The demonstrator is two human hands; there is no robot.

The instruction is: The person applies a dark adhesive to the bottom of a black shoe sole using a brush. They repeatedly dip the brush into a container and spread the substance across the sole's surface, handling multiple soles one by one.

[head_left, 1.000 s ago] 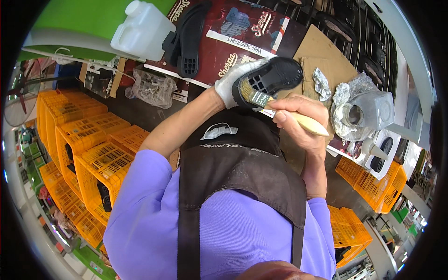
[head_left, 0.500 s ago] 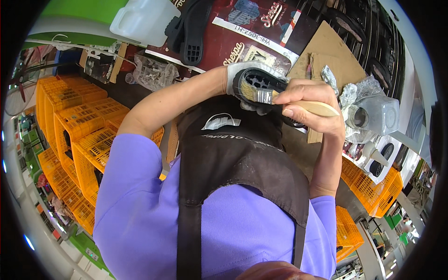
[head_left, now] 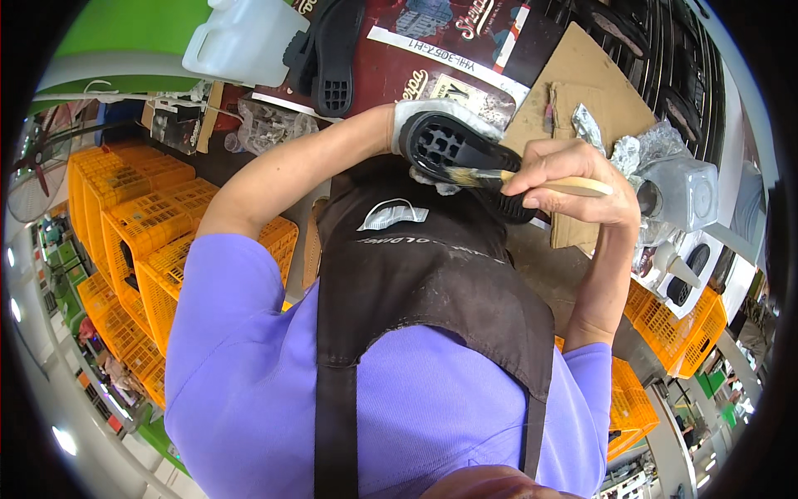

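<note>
A black shoe sole (head_left: pixel 445 143) with a raised rim and a grid of hollows in its heel is gripped by my left hand (head_left: pixel 410 116), which wears a white glove. My gloved fingers wrap round its heel end and underside. In my bare right hand (head_left: pixel 573 179) is a paintbrush (head_left: pixel 573 185) with a pale wooden handle, pinched near the metal band. Its bristles lie at the near edge of the sole, by the heel. Another dark sole part (head_left: pixel 517 208) shows below the brush, partly hidden by my right hand.
Black soles (head_left: pixel 337 66) lie on a dark red printed surface (head_left: pixel 391 62) ahead, beside a translucent white jug (head_left: pixel 245 41). Cardboard (head_left: pixel 598 91), crumpled foil (head_left: pixel 587 129) and a clear plastic container (head_left: pixel 682 191) are at right. Orange crates (head_left: pixel 158 208) stack at left; more stand at right (head_left: pixel 682 328).
The brush has turned edge-on and shifted from inside the heel to the sole's near edge. My right hand has moved right; the sole is tilted more openly toward view.
</note>
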